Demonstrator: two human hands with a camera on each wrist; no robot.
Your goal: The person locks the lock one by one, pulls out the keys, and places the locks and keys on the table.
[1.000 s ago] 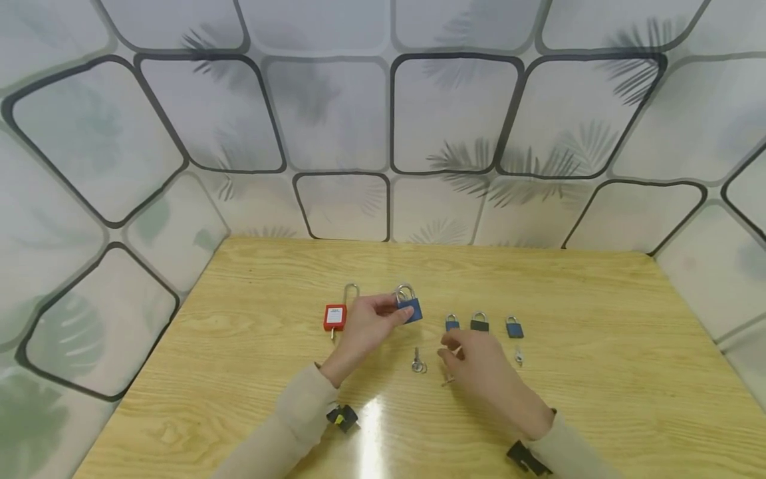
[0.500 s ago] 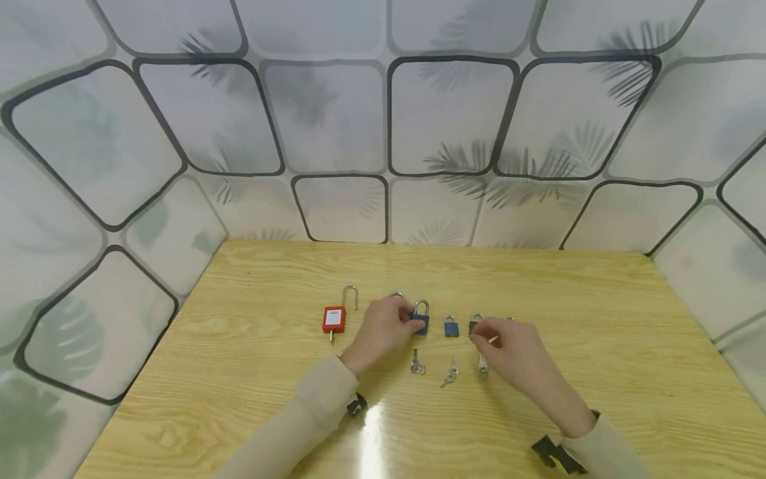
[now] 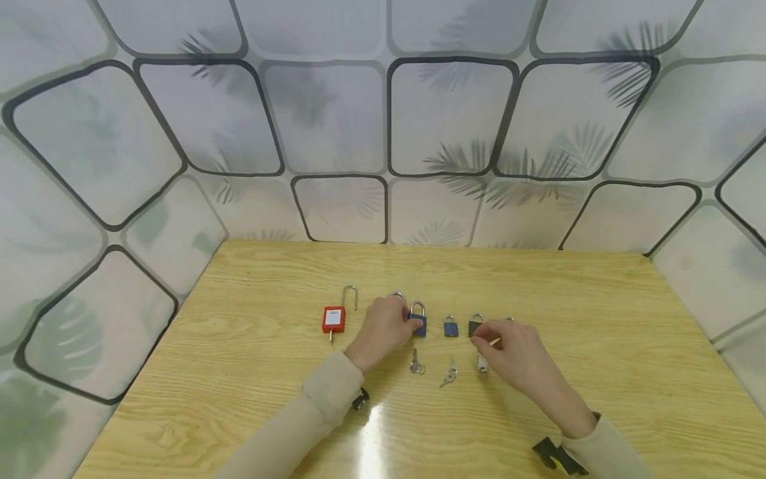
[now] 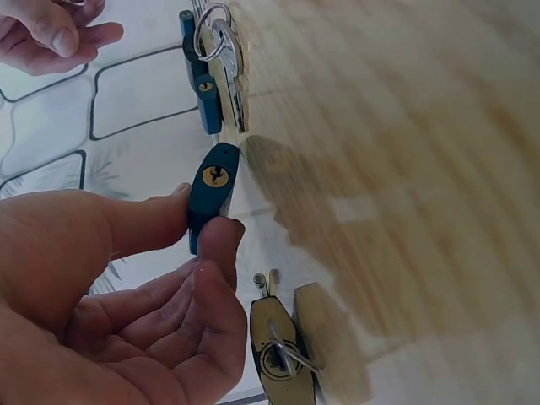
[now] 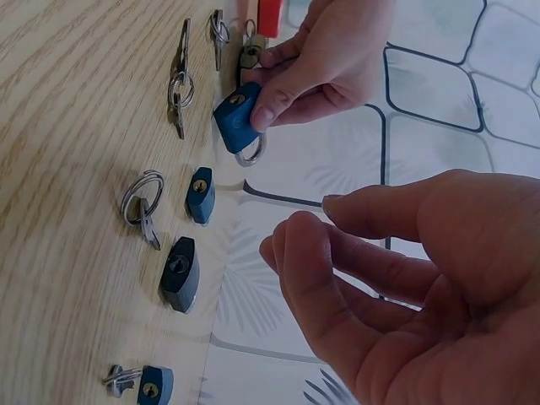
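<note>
The blue padlock [image 5: 236, 120] has shifted slightly left, pinched in the left hand [image 3: 380, 330], ideally held level; the right hand [image 3: 513, 348] hovers relaxed, empty.

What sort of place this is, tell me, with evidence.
Probably an indoor workspace: a wooden table, patterned walls behind and beside it, and padlocks set out with keys.

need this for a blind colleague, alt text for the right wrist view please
A person's left grip pinches a blue padlock at a wooden table. Larger in the foreground, the right grip is loosely curled, holding nothing. Two more blue padlocks, a dark padlock and metal keys lie on the table.
</note>
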